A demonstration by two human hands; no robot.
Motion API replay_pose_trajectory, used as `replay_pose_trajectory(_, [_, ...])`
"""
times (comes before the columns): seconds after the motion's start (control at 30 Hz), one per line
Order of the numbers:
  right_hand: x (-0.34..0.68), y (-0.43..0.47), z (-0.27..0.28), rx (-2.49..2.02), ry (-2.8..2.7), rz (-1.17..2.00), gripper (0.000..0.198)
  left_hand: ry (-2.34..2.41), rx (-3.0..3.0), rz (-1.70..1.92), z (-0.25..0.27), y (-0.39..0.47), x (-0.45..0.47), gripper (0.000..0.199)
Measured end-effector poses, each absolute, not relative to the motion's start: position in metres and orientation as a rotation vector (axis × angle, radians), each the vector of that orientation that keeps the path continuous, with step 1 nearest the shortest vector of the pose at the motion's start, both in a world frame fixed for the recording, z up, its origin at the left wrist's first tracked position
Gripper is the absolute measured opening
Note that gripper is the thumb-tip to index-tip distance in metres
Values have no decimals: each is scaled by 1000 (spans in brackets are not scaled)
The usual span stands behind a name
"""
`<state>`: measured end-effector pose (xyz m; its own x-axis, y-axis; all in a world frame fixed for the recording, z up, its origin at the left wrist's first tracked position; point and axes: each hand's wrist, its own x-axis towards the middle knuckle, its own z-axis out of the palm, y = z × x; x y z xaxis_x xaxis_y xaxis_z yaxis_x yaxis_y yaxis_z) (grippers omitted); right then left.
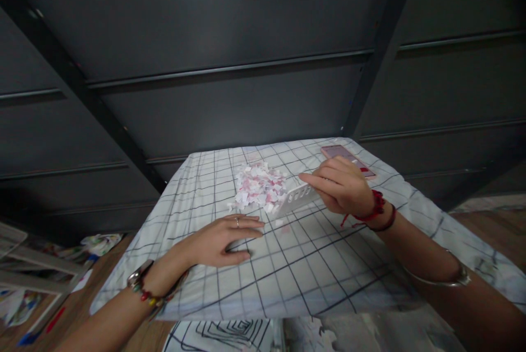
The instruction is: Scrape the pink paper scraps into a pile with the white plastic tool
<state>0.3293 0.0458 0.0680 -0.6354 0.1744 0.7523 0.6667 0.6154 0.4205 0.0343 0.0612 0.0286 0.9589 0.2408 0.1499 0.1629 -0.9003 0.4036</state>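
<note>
A heap of torn white and pink paper scraps (261,186) lies on the checked tablecloth. My right hand (343,185) grips a flat white plastic piece with slots (293,201) along its upper part; its kind is not clear. The lower left edge of this piece stands tilted at the heap's right side, by the cloth. My left hand (226,239) rests palm down just in front of the heap, fingers stretched out and holding nothing. A few loose scraps (280,222) lie between the left fingertips and the plastic piece.
A phone in a pink case (335,150) lies behind my right hand. The checked cloth (312,264) covers the table, whose back edge meets a dark panelled wall (230,105). On the floor at left stand a pale rack (45,264) and a red pen-like object (56,320).
</note>
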Motion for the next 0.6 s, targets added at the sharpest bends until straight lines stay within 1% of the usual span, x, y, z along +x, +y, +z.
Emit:
replay_pose_trajectory(0.17, [330,47,68,-652,-2196,-929,25,285,2716,275,29,61,35,39])
replay_pose_trajectory(0.33, [333,49,67,-722,-2105,-941,27,273,2715,295,29,61,35,39])
replay_pose_trajectory(0.5, [347,50,72,-756,-2150,-944,24,271,2721,294,29,61,35,39])
replay_pose_trajectory(0.6, [352,50,74,-779,-2188,-999,22,278,2726,283,28,62,35,38])
